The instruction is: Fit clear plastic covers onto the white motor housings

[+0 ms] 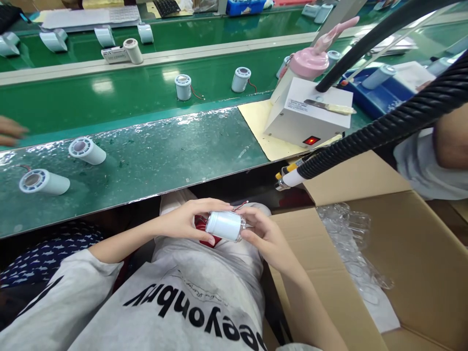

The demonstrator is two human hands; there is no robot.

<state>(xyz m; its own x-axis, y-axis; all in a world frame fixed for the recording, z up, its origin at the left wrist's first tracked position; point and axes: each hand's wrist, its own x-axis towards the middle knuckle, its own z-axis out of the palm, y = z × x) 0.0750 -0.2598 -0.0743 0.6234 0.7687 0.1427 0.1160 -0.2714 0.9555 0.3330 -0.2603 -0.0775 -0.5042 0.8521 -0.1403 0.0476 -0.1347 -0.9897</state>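
Observation:
Over my lap I hold a pale blue cylindrical housing (225, 225) with a clear plastic piece at its right end. A thin red and dark wire sticks up behind it. My left hand (197, 219) grips the left end, thumb in front and fingers behind. At the right end, the fingers of my right hand (261, 231) close on the clear plastic part. Two similar cylinders lie on the bench to the left: one cylinder (51, 183) near the edge and another cylinder (91, 152) behind it.
Two wired cylinders, one cylinder (183, 88) left of the other cylinder (240, 80), stand on the green belt (146, 92). A white box (307, 114) with a lit red switch sits by a black hose (383, 119). An open carton (413, 273) holds clear plastic pieces (351, 234). Another person's hand (10, 131) shows left.

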